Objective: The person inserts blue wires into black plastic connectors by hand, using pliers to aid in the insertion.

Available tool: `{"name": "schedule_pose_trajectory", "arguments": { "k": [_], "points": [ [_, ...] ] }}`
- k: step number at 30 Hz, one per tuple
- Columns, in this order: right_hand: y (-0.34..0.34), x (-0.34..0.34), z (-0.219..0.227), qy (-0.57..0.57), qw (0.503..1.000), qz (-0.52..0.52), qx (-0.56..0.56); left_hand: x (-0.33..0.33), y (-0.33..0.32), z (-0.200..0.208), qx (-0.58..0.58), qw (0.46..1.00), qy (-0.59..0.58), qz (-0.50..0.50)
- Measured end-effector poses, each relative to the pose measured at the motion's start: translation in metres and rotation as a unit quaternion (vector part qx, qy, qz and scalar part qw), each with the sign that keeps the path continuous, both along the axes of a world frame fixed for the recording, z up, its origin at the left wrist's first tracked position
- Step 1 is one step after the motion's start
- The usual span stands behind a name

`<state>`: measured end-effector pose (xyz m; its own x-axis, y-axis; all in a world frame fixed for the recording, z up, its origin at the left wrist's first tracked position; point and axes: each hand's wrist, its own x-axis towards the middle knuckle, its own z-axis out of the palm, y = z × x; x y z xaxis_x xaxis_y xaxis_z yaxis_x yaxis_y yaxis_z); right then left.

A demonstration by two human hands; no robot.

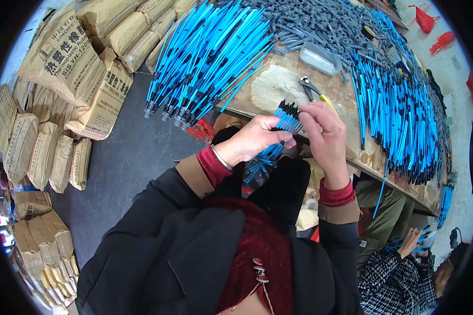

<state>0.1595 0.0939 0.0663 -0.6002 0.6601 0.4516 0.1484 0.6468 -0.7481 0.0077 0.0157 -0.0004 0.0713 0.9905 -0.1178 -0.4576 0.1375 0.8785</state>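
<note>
My left hand (252, 139) is closed around a bundle of thin blue plastic rods with black tips (288, 124), held just past the table's front edge. The bundle's lower ends hang below that hand, over my lap. My right hand (328, 130) is at the bundle's upper end, its thumb and fingers pinched together beside the black tips. What sits between those fingertips is too small and covered to make out. Beyond my hands, pincers with yellow handles (311, 90) lie on the wooden table (278, 79).
A big heap of blue rods (210, 58) overhangs the table's left edge; another heap (404, 126) covers its right. Grey plastic parts (320, 23) and a clear tray (319, 59) lie behind. Paper sacks (63, 63) stand left. At lower right, a co-worker's hand (411, 242) holds rods.
</note>
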Motion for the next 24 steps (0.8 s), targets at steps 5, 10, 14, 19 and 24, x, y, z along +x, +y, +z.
{"name": "schedule_pose_trajectory", "arguments": {
  "k": [5, 10, 14, 19, 24],
  "points": [
    [0.036, 0.005, -0.027, -0.105, 0.948, -0.171, 0.249, 0.002, 0.004, -0.004, 0.060, 0.995, 0.060, 0.053],
    [0.056, 0.019, -0.072, -0.261, 0.903, -0.220, 0.260, 0.005, 0.008, -0.012, 0.089, 0.994, 0.024, 0.065],
    [0.043, 0.023, -0.055, -0.200, 0.921, -0.227, 0.247, 0.003, 0.010, -0.010, 0.070, 0.995, 0.039, 0.059],
    [-0.028, -0.014, -0.015, 0.289, 0.888, 0.219, -0.281, 0.006, 0.009, 0.002, 0.085, 0.993, 0.028, 0.071],
    [-0.057, -0.013, -0.034, 0.201, 0.945, 0.185, -0.179, -0.005, 0.008, -0.011, 0.083, 0.996, -0.019, 0.037]
  ]
}}
